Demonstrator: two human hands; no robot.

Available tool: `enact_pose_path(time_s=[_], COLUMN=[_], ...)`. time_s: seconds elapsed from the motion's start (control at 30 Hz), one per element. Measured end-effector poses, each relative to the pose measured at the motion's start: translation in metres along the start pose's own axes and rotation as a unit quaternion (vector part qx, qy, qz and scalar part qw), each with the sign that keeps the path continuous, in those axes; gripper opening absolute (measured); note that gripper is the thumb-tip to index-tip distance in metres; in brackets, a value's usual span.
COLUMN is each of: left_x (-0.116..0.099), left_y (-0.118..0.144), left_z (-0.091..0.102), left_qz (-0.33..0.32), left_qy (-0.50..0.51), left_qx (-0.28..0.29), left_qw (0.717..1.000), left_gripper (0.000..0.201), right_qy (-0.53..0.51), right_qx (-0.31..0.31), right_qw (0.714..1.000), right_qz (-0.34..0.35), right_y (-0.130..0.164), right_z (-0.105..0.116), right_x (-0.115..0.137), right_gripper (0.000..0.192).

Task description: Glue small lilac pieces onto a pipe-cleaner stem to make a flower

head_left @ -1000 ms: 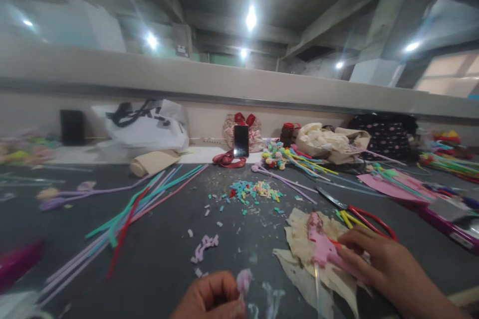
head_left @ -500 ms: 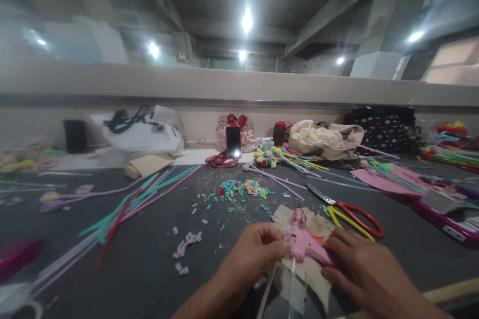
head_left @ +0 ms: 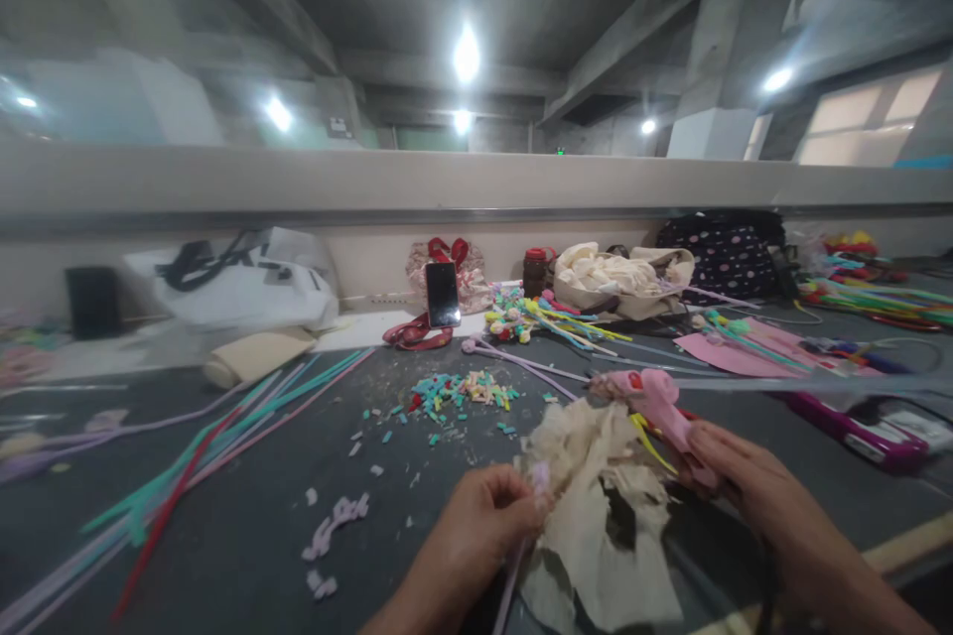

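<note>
2 hands low, right hand [head_left: 751, 481] fingers gripping pink glue gun [head_left: 659, 402], nozzle pointing left, left hand [head_left: 483, 526] pinching lilac stem [head_left: 513, 566].

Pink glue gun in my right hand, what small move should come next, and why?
Probably bring the glue gun nozzle to the lilac piece pinched in the left hand: the right hand holds the gun lifted above the crumpled paper, apart from it.

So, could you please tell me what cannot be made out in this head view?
- Left hand: what it pinches is blurred, fingers cover it.
- Right hand: pink glue gun grip hidden under it.
- Table's left-edge items: blurred.
- Phone screen: too small.
</note>
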State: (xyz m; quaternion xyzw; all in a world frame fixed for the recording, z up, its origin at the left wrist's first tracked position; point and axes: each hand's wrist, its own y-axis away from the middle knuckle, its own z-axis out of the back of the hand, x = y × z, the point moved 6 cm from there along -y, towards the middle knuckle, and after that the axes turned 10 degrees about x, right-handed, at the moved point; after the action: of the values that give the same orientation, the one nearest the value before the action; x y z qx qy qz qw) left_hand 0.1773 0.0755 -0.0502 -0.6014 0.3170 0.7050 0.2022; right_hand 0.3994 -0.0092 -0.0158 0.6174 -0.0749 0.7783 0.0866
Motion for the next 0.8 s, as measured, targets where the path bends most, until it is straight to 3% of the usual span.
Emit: enact_pose_path(time_s=[0.13,0.27,0.37,0.43,0.53,0.63,0.8], left_x=[0.003,0.01,0.005,-0.002,-0.007,-0.012,-0.008], left_y=[-0.002,-0.004,-0.006,-0.004,0.003,0.011,0.015], left_z=[-0.001,0.001,0.007,0.013,0.017,0.013,0.016], left_qz=[-0.005,-0.013,-0.064,-0.096,-0.067,-0.053,-0.033], left_qy=[0.012,0.039,0.084,0.118,0.162,0.228,0.299], left_qx=[0.003,0.008,-0.006,-0.042,-0.08,-0.045,-0.008], left_qw=[1.0,0.999,0.994,0.987,0.981,0.971,0.954], left_gripper=[0.028,0.029,0.029,0.03,0.028,0.022,0.019], right_qy=[-0.198,-0.315,-0.368,-0.386,-0.384,-0.369,-0.3], right_qx=[-0.003,-0.026,-0.01,0.004,0.031,0.067,0.062], right_qw=[0.98,0.949,0.929,0.921,0.921,0.925,0.952], right_qz=[-0.015,0.016,0.039,0.047,0.06,0.061,0.014], right_y=[-0.008,-0.018,-0.018,-0.014,-0.004,0.005,0.018], right_z=[-0.005,0.001,-0.001,-0.006,-0.017,-0.028,-0.039], right_x=[-0.009,-0.008,-0.005,-0.004,-0.002,-0.003,-0.014], right_gripper=[0.026,0.025,0.023,0.024,0.022,0.019,0.026])
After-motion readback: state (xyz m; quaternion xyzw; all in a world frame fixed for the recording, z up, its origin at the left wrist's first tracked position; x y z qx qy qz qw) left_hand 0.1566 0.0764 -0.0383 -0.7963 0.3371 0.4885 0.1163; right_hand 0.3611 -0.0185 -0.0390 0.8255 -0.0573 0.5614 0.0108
